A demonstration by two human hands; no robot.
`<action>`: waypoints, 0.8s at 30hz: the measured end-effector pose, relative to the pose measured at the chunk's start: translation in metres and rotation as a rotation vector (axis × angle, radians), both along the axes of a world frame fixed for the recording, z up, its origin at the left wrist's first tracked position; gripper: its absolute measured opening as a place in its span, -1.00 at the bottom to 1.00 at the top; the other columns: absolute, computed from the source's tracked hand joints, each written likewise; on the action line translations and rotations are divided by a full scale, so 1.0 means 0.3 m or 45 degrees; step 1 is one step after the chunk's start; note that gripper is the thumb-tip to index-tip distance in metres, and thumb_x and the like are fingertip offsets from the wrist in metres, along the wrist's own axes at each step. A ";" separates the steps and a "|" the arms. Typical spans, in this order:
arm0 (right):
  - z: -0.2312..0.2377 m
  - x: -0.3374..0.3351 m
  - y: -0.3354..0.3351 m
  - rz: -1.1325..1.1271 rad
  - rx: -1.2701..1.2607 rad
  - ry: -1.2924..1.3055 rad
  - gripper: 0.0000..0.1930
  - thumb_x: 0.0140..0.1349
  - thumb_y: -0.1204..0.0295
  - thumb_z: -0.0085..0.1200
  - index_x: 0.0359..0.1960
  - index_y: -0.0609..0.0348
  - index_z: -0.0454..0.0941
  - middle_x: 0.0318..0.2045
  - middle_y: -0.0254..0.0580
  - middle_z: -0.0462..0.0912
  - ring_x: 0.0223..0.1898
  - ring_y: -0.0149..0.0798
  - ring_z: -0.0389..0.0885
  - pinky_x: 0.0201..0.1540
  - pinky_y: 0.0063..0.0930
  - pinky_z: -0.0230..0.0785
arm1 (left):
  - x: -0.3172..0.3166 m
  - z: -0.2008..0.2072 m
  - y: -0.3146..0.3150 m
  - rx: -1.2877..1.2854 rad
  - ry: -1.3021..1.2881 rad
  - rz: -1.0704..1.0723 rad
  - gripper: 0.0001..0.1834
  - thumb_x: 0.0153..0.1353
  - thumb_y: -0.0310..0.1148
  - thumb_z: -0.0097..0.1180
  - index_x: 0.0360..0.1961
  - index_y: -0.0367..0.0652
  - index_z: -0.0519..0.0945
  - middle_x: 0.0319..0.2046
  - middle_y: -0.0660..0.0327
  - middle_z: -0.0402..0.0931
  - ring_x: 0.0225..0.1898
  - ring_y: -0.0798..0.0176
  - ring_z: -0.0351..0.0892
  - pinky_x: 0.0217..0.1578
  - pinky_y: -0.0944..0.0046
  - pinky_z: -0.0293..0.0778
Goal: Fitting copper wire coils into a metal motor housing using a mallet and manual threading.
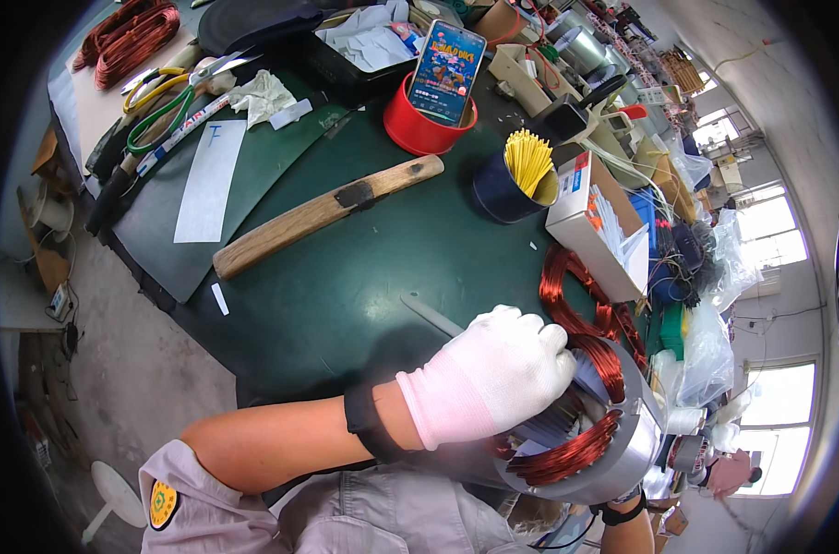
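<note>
My left hand (498, 374), in a white and pink knit glove, is closed at the upper left rim of a metal motor stator (643, 420). A flat grey tapered strip (431, 315) sticks out from the fist toward the table's middle. Copper wire coils (572, 452) are set partly into the stator, looping over its near end, with pale insulation sheets (587, 377) in its bore. More red-brown coils (567, 300) lie beyond it on the tabletop. Of my right arm only the banded wrist (623, 512) shows below the stator; the stator hides my right hand.
On the green table (346, 268) lie a wooden bar (318, 220) and a white paper strip (211, 181). A red tub (418, 131) holds a phone (448, 72). Nearby stand a cup of yellow sticks (528, 162) and a small carton (586, 212). Scissors (175, 78) lie far left.
</note>
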State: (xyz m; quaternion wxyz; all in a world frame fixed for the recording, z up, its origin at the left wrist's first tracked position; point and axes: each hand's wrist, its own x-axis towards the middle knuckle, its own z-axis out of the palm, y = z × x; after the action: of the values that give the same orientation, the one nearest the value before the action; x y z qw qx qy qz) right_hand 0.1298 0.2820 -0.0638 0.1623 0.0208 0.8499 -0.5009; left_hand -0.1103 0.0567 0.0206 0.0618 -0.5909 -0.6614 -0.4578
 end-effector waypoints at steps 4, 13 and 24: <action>-0.007 -0.027 -0.027 0.027 0.013 0.033 -0.41 0.26 0.64 0.28 0.27 0.18 0.26 0.21 -0.09 0.53 0.12 -0.20 0.61 0.16 -0.24 0.50 | -0.008 -0.018 0.002 -0.081 -0.068 -0.018 -0.91 0.02 -0.38 0.24 -0.41 -0.11 0.64 -0.37 0.23 0.54 -0.27 0.13 0.61 -0.24 0.12 0.52; 0.053 0.055 -0.084 -0.131 0.087 0.202 -0.40 0.26 0.64 0.28 0.27 0.18 0.25 0.20 -0.10 0.53 0.12 -0.20 0.61 0.16 -0.23 0.50 | -0.048 -0.027 0.007 -0.071 -0.301 -0.249 -0.86 -0.06 -0.46 0.31 -0.45 -0.21 0.61 -0.35 0.06 0.56 -0.25 -0.13 0.57 -0.21 -0.03 0.47; 0.424 0.222 -0.169 -0.786 0.812 0.619 -0.61 0.24 0.44 0.22 0.12 0.18 0.63 -0.11 -0.02 0.66 -0.09 0.08 0.65 -0.05 -0.13 0.54 | -0.022 -0.102 0.032 -0.186 -0.457 0.049 -0.95 0.02 -0.51 0.17 -0.49 -0.15 0.54 -0.46 0.15 0.45 -0.34 0.03 0.45 -0.31 0.10 0.35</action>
State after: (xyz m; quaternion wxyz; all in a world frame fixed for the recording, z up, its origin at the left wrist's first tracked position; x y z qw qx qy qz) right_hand 0.1964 0.2312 0.0633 -0.2104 0.2025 0.9280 -0.2313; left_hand -0.1169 0.0664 -0.0099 -0.0914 -0.4899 -0.7045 -0.5053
